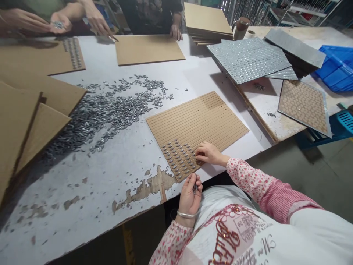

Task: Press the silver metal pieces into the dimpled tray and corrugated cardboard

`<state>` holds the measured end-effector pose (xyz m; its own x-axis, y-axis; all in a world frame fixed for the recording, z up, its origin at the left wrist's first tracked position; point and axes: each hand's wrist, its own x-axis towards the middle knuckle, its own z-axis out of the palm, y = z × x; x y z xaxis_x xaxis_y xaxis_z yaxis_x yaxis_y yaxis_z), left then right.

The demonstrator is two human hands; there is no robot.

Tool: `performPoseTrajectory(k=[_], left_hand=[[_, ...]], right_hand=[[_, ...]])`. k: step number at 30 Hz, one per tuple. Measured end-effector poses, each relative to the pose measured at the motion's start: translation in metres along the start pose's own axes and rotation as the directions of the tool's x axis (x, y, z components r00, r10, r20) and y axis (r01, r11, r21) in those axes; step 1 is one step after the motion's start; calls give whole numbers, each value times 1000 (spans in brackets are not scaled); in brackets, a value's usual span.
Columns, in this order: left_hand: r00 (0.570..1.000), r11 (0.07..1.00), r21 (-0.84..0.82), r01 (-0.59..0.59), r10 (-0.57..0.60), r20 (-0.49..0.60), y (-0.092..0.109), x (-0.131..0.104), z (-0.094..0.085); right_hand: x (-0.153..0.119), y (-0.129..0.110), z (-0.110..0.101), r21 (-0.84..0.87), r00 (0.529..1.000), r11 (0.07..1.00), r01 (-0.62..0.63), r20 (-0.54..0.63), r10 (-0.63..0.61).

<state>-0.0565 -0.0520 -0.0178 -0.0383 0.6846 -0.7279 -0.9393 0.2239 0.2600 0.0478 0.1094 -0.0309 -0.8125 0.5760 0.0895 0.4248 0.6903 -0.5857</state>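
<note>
A tan grooved board [217, 121] lies in front of me near the table edge. Rows of small grey spindle-shaped metal pieces [180, 156] sit in the grooves at its near left corner. My right hand [209, 153] rests over the board at the right end of these rows, fingers pinched downward; whatever is between the fingertips is hidden. My left hand [191, 195], with a bracelet at the wrist, is curled at the board's near edge around a few small grey metal pieces [195, 187]. A large loose heap of similar pieces [110, 110] spreads over the table beyond the board's left side.
Tan boards [22, 125] are stacked at left. Across the table, co-workers' hands [95, 18] are near a plain board [149, 49] and a partly filled one [35, 55]. At right are silvery filled panels [250, 59], a brown cup [241, 28] and a blue crate [336, 68].
</note>
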Motion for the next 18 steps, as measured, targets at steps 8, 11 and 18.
performPoseTrajectory(k=[8,11,18], left_hand=[[999,1000,-10,2,-3,-48,2,-1,3],[998,1000,-24,-10,8,-62,3,0,5],[1000,999,-40,-22,22,-6,3,5,8]], right_hand=[[3,3,10,-52,999,998,-30,25,31],[-1,-1,3,94,999,995,-30,-19,32],[-23,-30,-7,616,986,786,-44,151,-64]])
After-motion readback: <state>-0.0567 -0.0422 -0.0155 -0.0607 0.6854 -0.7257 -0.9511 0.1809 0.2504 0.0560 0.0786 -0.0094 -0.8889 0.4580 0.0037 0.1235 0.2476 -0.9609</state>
